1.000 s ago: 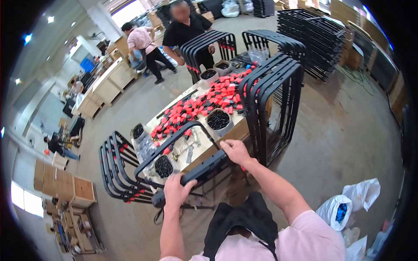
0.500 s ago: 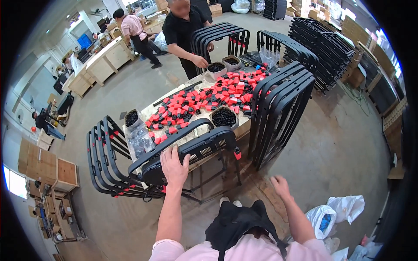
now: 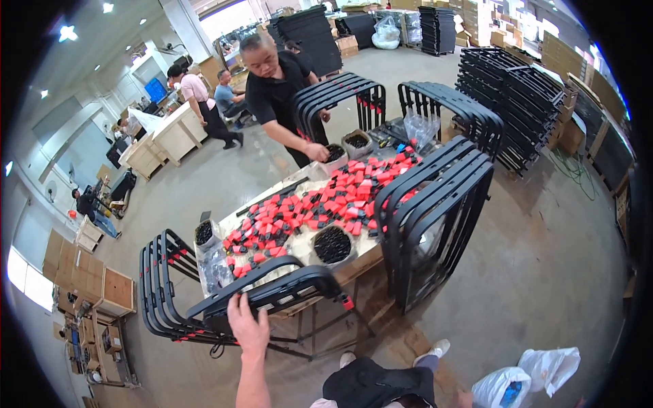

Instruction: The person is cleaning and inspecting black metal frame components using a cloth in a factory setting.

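Observation:
My left hand (image 3: 248, 328) rests with outstretched fingers on the near edge of a black curved frame (image 3: 309, 277), its thumb apart. That frame leans against the table's near side, with a red-and-black clip (image 3: 348, 302) at its right end. Only a sliver of my right hand (image 3: 465, 397) shows at the lower edge, so its fingers cannot be made out. A heap of red and black plastic clips (image 3: 354, 194) covers the table (image 3: 354, 270). Near my side of the heap stands a container of small black parts (image 3: 333, 245).
More black frames stand at the table's left (image 3: 160, 285) and right (image 3: 435, 224). A co-worker in black (image 3: 279, 102) reaches into a small box (image 3: 335, 158) across the table. White bags (image 3: 503, 386) lie on the floor at lower right. Stacked black frames (image 3: 507, 109) stand farther back.
My view has tilted up and shifted. My left hand stays on the frame, nearer its left part. The right hand has dropped to the lower edge. A foot has stepped out to the right.

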A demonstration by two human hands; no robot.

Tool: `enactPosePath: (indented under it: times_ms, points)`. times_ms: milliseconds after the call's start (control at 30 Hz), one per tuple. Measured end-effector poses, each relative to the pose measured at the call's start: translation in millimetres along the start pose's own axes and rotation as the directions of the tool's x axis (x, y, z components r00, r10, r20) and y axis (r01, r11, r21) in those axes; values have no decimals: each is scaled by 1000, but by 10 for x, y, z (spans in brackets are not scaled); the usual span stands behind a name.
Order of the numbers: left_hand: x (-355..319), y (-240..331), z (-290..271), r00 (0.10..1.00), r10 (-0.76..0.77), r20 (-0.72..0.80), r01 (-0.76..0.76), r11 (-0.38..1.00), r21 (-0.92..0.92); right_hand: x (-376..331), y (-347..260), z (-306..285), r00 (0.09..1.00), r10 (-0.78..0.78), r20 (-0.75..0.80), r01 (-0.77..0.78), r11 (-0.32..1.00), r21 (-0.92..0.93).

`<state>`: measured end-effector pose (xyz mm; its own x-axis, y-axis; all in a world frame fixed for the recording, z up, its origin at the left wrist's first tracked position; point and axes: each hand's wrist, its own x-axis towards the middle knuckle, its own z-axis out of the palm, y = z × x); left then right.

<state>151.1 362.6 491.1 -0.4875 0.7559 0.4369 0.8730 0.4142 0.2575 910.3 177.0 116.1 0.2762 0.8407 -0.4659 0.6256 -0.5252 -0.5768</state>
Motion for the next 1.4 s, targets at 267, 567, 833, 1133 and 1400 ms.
enactPosePath:
  times_ms: [267, 567, 833, 1133, 1400]
  points:
    - [-404, 1940, 524, 969, -119, 215, 148, 981, -126, 1456, -395, -1326, 925, 358, 124, -376, 829, 414]
    - [-1052, 5718, 1975, 102, 694, 713, -111, 720, -685, 3020, -465, -3052, 968, 242, -66, -198, 898, 392]
    - [-570, 7417, 3654, -87, 597, 797, -483, 675, -558, 4025, -656, -3620, 933, 349, 84, -359, 914, 187]
    - [397, 11206, 4624, -219, 798, 562, -469, 419, -778, 4606, 465, -5026, 648, 760, 49, -650, 518, 556]
    - [942, 13250, 5814, -166, 805, 570, -506, 427, -750, 6471, 1614, -5166, 889, 451, 82, -451, 828, 334]
